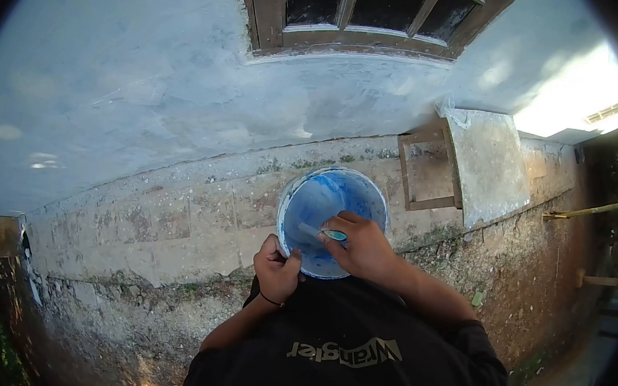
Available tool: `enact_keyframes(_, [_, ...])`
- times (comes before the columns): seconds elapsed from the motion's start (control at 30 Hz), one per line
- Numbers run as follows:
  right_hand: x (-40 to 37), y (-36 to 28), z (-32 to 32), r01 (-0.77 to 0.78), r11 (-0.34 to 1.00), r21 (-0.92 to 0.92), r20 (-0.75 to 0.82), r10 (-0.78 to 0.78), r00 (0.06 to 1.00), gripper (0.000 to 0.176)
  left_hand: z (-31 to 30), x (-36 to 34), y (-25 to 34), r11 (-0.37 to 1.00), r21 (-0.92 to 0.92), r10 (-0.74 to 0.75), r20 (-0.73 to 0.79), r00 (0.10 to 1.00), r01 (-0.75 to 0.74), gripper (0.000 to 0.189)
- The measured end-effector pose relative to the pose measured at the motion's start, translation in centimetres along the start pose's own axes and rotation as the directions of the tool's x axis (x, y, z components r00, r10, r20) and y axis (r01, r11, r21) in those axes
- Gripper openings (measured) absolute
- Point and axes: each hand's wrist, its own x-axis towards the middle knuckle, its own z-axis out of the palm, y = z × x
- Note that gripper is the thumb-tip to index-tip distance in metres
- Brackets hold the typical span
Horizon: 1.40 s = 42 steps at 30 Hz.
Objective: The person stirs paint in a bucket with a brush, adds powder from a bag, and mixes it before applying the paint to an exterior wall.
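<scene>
Brown-framed window [376,8] at the top centre; right of centre, I make out from afar a pale board [489,168] beside an open wooden frame [433,203]; toward the right edge, a yellowish pole [587,210]; at lower right, a small green object [477,299] on rough ground [520,303]

"Where do we look from?"
"Our head — facing forward and steeply down. We see our shirt [356,322] close at lower centre, the bucket [309,193] near mid-frame — the window [384,8] farther off, top centre."
</scene>
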Motion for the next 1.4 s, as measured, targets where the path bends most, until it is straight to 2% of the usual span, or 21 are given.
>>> enact_keyframes(0.13, [1.0,0.4,0.8,0.043,0.997,0.059,-0.053,-0.040,0.998,0.014,0.3,-0.2,-0.2,1.000,0.026,-0.014,0.029,0.999,0.013,0.010])
enact_keyframes(0.2, [1.8,0.7,-0.1,0.014,1.000,-0.010,-0.168,-0.015,0.986,0.014,0.4,-0.3,-0.2,1.000,0.025,-0.011,0.032,0.999,0.010,0.010])
enact_keyframes(0.23, [1.8,1.1,-0.5,0.013,1.000,-0.011,-0.170,-0.015,0.985,0.014,0.5,-0.3,-0.1,0.999,0.027,-0.025,0.026,0.999,0.024,0.011])
enact_keyframes(0.3, [1.4,1.9,-1.4,-0.001,0.984,-0.176,-0.216,-0.037,0.976,0.014,0.5,-0.3,-0.2,0.999,0.027,-0.039,0.020,0.999,0.039,0.011])
enact_keyframes(0.43, [-0.6,1.3,-1.5,-0.086,0.982,-0.169,-0.131,0.064,0.989,0.013,0.4,0.0,-0.5,0.999,0.029,-0.026,0.022,0.999,0.026,0.012])
enact_keyframes(0.5, [-1.2,0.7,-0.7,-0.086,0.996,-0.025,-0.007,0.086,0.996,0.014,0.4,0.2,-0.5,0.999,0.031,-0.022,0.037,0.999,0.021,0.012])
enact_keyframes(0.57, [-0.6,0.7,0.0,-0.069,0.997,0.032,-0.023,0.070,0.997,0.015,0.6,0.4,-0.5,0.999,-0.023,-0.045,0.064,0.997,0.047,0.012])
enact_keyframes(0.63, [0.0,1.1,0.2,-0.046,0.995,0.089,-0.040,0.050,0.998,0.015,0.9,0.5,-0.5,0.999,0.003,-0.053,0.059,0.997,0.053,0.013])
enact_keyframes(0.7, [0.8,1.7,0.0,0.030,1.000,0.007,-0.166,-0.028,0.986,0.016,1.0,0.6,-0.4,0.998,0.029,-0.063,0.052,0.997,0.061,0.014])
enact_keyframes(0.73, [1.0,1.9,-0.3,0.024,1.000,0.010,-0.168,-0.022,0.986,0.016,1.1,0.6,-0.2,0.998,0.044,-0.055,0.050,0.997,0.053,0.014])
enact_keyframes(0.8, [1.0,2.1,-1.2,0.016,0.992,-0.127,-0.256,-0.048,0.966,0.015,1.2,0.8,-0.2,0.997,0.056,-0.047,0.050,0.998,0.044,0.015])
enact_keyframes(0.93, [-0.5,1.9,-1.7,-0.057,0.965,-0.256,-0.194,0.006,0.981,0.015,1.1,1.3,-0.2,0.999,0.045,-0.019,0.045,0.999,0.017,0.013])
enact_keyframes(1.0, [-0.9,1.1,-1.6,-0.126,0.984,-0.127,-0.063,0.119,0.991,0.016,1.0,1.5,-0.1,0.999,0.038,-0.036,0.044,0.998,0.035,0.013])
enact_keyframes(1.03, [-0.8,1.1,-1.3,-0.130,0.983,-0.127,-0.065,0.123,0.990,0.016,1.0,1.7,-0.1,0.998,0.026,-0.051,0.058,0.997,0.049,0.012])
enact_keyframes(1.1, [-0.3,1.3,-0.4,-0.067,0.997,0.038,-0.033,0.068,0.997,0.017,1.2,1.8,-0.1,0.998,0.016,-0.066,0.078,0.995,0.065,0.012])
enact_keyframes(1.13, [0.1,1.3,-0.3,-0.067,0.997,0.038,-0.036,0.068,0.997,0.017,1.3,1.8,-0.1,0.998,0.015,-0.066,0.094,0.993,0.065,0.012])
enact_keyframes(1.2, [1.3,1.6,-0.4,-0.011,1.000,0.004,-0.140,0.011,0.990,0.017,1.5,1.8,0.1,0.998,0.017,-0.064,0.105,0.992,0.062,0.012])
enact_keyframes(1.23, [1.7,1.9,-0.9,-0.008,1.000,0.005,-0.140,0.008,0.990,0.017,1.7,1.8,0.2,0.997,0.018,-0.072,0.099,0.992,0.071,0.012])
enact_keyframes(1.3, [1.9,2.4,-2.2,-0.054,0.991,-0.124,-0.244,0.023,0.970,0.016,1.8,2.0,0.4,0.997,0.017,-0.079,0.092,0.993,0.078,0.011])
enact_keyframes(1.4, [0.8,2.3,-3.4,-0.111,0.965,-0.239,-0.193,0.064,0.979,0.015,1.7,2.3,0.4,0.999,0.013,-0.050,0.076,0.996,0.049,0.011])
